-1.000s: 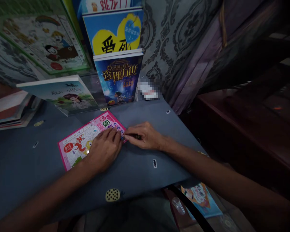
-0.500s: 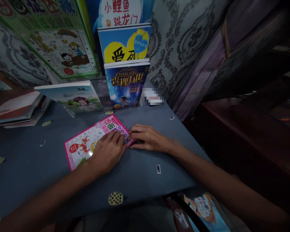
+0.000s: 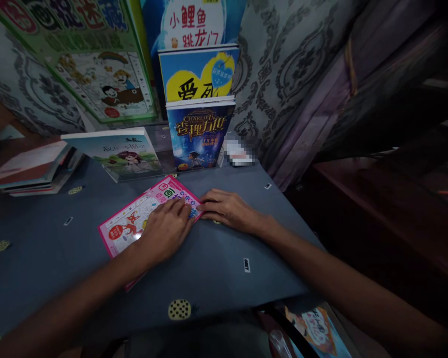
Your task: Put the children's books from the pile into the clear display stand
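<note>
A pink-bordered picture book [image 3: 129, 226] lies at a slant on the cloth-covered table, its cover showing a red fox and large characters. Across the cover's middle rests my left hand [image 3: 168, 226], palm down with fingers laid flat; hand and forearm hide much of the lower cover. My right hand [image 3: 227, 210] is at the book's right corner, its fingertips closed on the edge there. The thumb's exact hold is hard to make out.
Behind stand a dark blue book [image 3: 197, 136], a blue-and-yellow book [image 3: 199, 74], a tall green book [image 3: 112, 84] and a leaning pale book [image 3: 129, 156]. A book stack [image 3: 30, 169] sits left. The table's right edge [image 3: 283, 196] borders a dark gap.
The view has shifted slightly, so the standing books appear lower and further right. My right fingers have shifted slightly at the book's corner. My left hand stays on the cover.
</note>
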{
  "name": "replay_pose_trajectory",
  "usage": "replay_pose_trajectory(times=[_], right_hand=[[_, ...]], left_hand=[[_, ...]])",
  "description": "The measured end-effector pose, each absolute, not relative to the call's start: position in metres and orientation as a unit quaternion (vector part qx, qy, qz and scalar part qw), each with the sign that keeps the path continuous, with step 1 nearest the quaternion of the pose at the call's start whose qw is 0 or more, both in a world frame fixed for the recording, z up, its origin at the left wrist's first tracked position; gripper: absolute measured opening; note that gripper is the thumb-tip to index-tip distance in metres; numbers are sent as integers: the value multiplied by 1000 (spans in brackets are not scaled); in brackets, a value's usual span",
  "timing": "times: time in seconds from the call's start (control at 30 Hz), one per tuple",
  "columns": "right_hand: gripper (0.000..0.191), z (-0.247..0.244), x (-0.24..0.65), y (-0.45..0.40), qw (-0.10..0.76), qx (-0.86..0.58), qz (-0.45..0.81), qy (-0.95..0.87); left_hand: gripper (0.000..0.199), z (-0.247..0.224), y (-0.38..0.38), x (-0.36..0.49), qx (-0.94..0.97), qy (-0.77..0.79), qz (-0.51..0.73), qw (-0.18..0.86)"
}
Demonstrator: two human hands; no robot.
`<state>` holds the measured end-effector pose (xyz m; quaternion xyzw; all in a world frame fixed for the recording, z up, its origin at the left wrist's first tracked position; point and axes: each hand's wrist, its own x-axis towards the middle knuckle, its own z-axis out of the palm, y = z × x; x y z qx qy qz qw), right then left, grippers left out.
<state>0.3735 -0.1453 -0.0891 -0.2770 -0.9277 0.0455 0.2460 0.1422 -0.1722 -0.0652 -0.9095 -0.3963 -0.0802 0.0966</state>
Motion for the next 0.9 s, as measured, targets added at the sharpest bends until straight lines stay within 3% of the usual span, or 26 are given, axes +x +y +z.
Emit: replay_pose_trajectory(times=[0.5,0.7,0.9], right_hand=[[33,-94,375,-132,257,-292,18,-921],[36,-98,375,-131,254,-298,28,-920],[38,-102,374,-130,250,-313,52,-915]], left_hand=[[42,-63,-161,132,-919,-384,-76,44],[45,-58,-161,75,-948,-297,-89,-66],[48,-72,-185,24,-931,-347,-82,-77]])
